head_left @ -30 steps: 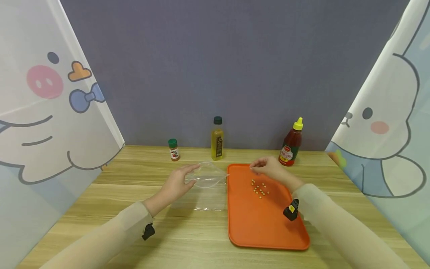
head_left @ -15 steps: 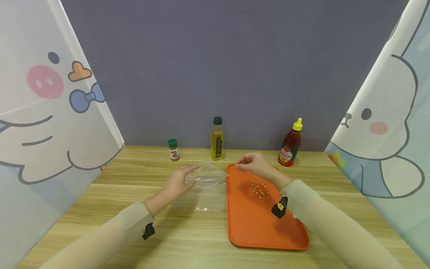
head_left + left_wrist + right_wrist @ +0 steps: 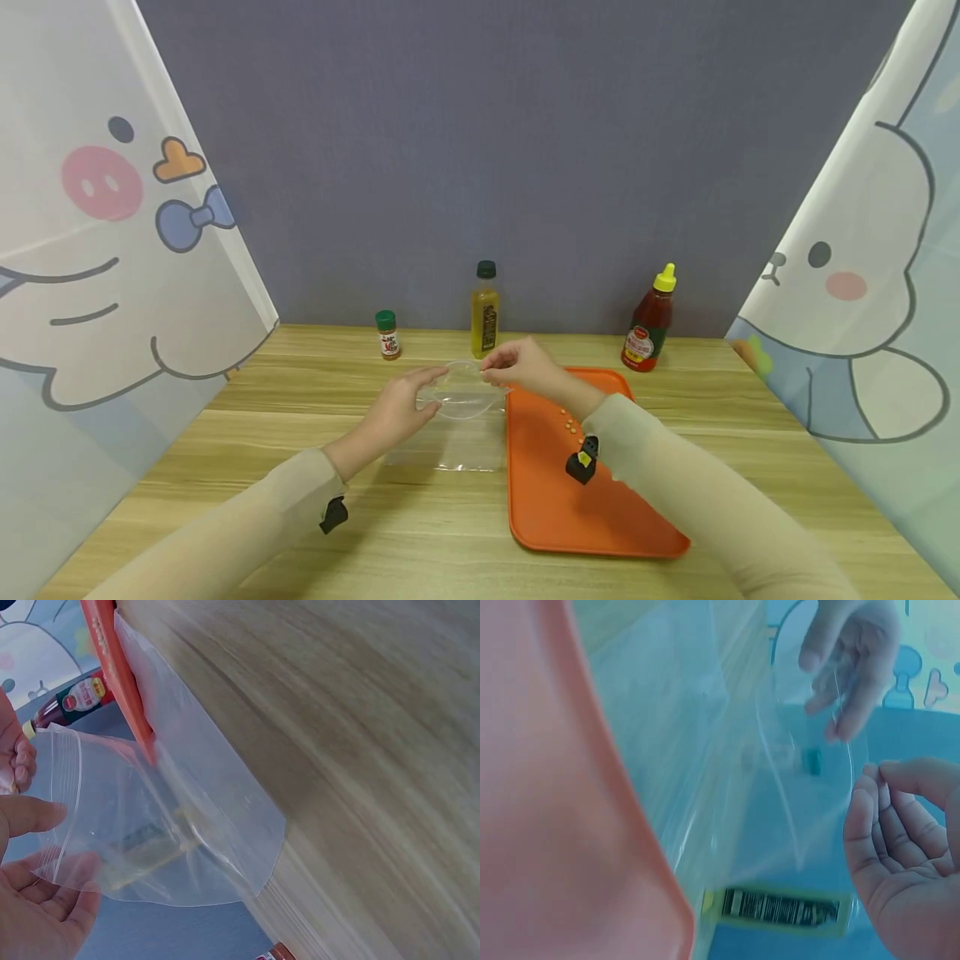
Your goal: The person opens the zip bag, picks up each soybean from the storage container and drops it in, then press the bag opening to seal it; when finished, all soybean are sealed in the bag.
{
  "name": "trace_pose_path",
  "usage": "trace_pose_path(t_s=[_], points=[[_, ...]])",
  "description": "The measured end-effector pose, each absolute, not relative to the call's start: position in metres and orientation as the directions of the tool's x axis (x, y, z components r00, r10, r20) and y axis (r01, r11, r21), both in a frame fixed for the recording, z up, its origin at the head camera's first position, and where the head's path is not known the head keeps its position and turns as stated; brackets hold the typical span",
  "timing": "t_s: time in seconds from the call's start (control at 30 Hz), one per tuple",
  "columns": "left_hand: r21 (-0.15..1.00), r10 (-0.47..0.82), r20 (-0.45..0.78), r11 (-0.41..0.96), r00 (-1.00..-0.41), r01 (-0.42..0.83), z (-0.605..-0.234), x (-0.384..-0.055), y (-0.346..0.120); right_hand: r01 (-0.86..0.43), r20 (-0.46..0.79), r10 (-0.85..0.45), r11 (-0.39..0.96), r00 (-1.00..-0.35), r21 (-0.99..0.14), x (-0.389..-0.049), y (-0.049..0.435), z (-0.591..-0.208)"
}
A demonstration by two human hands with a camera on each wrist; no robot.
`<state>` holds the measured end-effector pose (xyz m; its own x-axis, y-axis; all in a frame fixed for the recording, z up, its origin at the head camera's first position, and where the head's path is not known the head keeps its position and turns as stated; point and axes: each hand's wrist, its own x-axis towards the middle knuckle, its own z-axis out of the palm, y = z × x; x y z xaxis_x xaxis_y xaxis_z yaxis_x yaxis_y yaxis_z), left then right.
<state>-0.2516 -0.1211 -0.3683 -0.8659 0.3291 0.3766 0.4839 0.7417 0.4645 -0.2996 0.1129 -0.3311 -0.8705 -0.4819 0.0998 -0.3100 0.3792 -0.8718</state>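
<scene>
Where half a second ago the right hand (image 3: 525,367) hung above the far-left corner of the flat orange plastic tray (image 3: 555,517), I now see it at the mouth of the clear plastic zip bag (image 3: 465,446). Its thumb and forefinger press together at the tips; whether anything sits between them I cannot tell from my feeds. The left hand (image 3: 397,410) has stayed put, thumb and fingers gripping the left end of the bag's mouth so that the opening stands wide. I take this to mean that the work has passed from the tray to that opening. The bag lies along the tray's left edge on the wood-grained surface (image 3: 420,533), mouth raised toward the surface's far edge, base toward the near edge. On the tray, some small round yellowish pellets (image 3: 568,425) show beside the right sleeve (image 3: 675,467), which may hide others.
</scene>
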Motion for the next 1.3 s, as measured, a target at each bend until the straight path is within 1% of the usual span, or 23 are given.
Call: trace_pose_path(t_s=[0.1,0.37,0.6,0.73,1.0,1.17,1.3], points=[[0.471,0.333,0.376,0.735,-0.865,0.488,-0.369,-0.252,-0.12,-0.326,0.102,-0.487,0.4,-0.867,-0.857,-0.298,0.102,-0.332],[0.479,0.336,0.384,0.724,-0.86,0.496,-0.37,-0.252,-0.119,-0.41,0.155,-0.475,0.498,-0.866,-0.764,-0.293,0.088,-0.331],[0.488,0.335,0.39,0.715,-0.858,0.501,-0.371,-0.251,-0.118,-0.413,0.162,-0.449,0.545,-0.879,-0.729,-0.293,0.089,-0.332],[0.49,0.331,0.389,0.716,-0.859,0.498,-0.372,-0.251,-0.118,-0.407,0.161,-0.443,0.545,-0.882,-0.733,-0.294,0.091,-0.333],[0.488,0.326,0.39,0.72,-0.861,0.493,-0.372,-0.25,-0.119,-0.39,0.168,-0.43,0.501,-0.887,-0.772,-0.297,0.105,-0.333],[0.491,0.338,0.382,0.714,-0.86,0.499,-0.369,-0.251,-0.12,-0.355,0.158,-0.393,0.5,-0.906,-0.79,-0.298,0.121,-0.333],[0.48,0.347,0.383,0.718,-0.856,0.505,-0.368,-0.251,-0.121,-0.316,0.132,-0.355,0.531,-0.925,-0.786,-0.297,0.137,-0.335]])
